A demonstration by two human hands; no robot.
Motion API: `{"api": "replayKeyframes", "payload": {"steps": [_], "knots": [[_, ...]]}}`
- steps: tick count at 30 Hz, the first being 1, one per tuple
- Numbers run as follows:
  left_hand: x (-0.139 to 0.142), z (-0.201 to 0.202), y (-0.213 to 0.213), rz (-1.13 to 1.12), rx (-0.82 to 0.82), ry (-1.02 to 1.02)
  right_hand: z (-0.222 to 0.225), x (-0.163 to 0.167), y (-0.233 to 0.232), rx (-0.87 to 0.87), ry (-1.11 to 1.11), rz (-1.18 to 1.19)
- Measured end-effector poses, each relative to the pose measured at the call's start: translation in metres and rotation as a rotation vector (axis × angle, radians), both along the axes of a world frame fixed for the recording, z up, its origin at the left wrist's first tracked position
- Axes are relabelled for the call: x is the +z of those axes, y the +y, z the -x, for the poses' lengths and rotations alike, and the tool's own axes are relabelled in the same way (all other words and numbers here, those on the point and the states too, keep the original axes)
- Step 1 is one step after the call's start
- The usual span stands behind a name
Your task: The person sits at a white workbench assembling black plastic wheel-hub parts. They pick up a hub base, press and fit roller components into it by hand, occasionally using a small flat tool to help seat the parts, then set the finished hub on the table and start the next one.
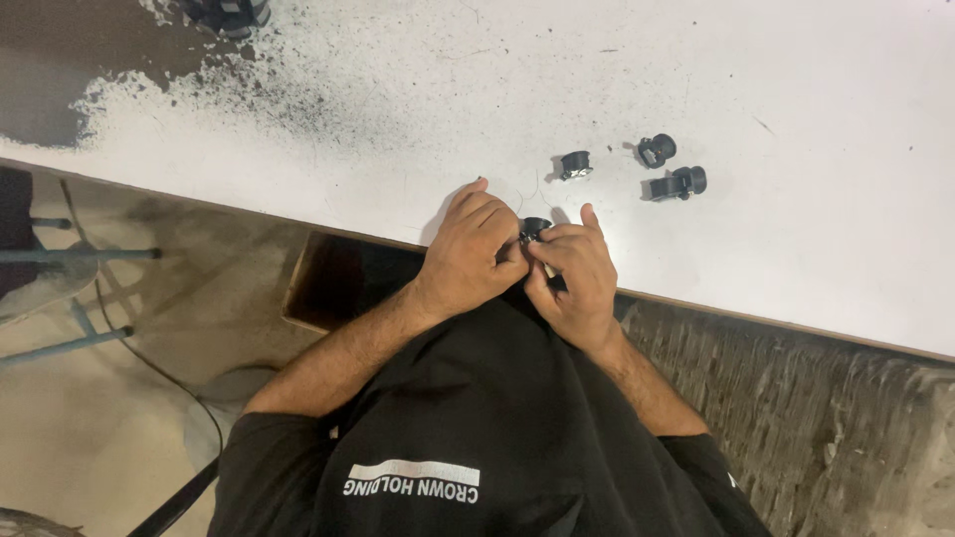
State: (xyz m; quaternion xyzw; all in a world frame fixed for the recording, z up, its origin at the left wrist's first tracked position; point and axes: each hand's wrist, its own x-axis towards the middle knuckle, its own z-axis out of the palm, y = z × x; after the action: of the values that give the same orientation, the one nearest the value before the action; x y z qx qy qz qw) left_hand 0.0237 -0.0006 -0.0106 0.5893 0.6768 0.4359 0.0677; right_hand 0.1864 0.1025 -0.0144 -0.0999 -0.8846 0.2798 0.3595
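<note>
Both my hands meet at the near edge of a white table (796, 80). My left hand (476, 249) and my right hand (574, 273) pinch a small black round part (534, 227) between their fingertips. Most of that part is hidden by my fingers. A thin wire (540, 191) curls up from it onto the table. Three similar small black parts lie on the table beyond my right hand: one (575, 164) nearest, one (657, 149) farther right, and one (680, 183) just below it.
Black specks and a dark worn patch (60, 70) cover the table's far left. A dark object (229, 14) sits at the top edge. An open brown box (323, 283) stands under the table edge. A cable (149, 363) and metal chair legs (70, 254) are on the floor at left.
</note>
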Motion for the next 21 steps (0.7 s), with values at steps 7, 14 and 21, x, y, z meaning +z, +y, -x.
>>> {"api": "replayKeyframes", "payload": {"steps": [7,14,21], "knots": [[0.012,0.021,-0.005,-0.108,-0.009,-0.116,-0.012,-0.006,0.015,-0.253,0.371,0.271],[0.019,0.046,-0.015,-0.091,0.169,0.031,-0.006,0.028,0.050,-0.163,-0.144,-0.283],[0.024,0.046,-0.020,-0.048,0.132,0.030,0.018,0.046,0.099,-0.067,-0.452,-0.538]]}}
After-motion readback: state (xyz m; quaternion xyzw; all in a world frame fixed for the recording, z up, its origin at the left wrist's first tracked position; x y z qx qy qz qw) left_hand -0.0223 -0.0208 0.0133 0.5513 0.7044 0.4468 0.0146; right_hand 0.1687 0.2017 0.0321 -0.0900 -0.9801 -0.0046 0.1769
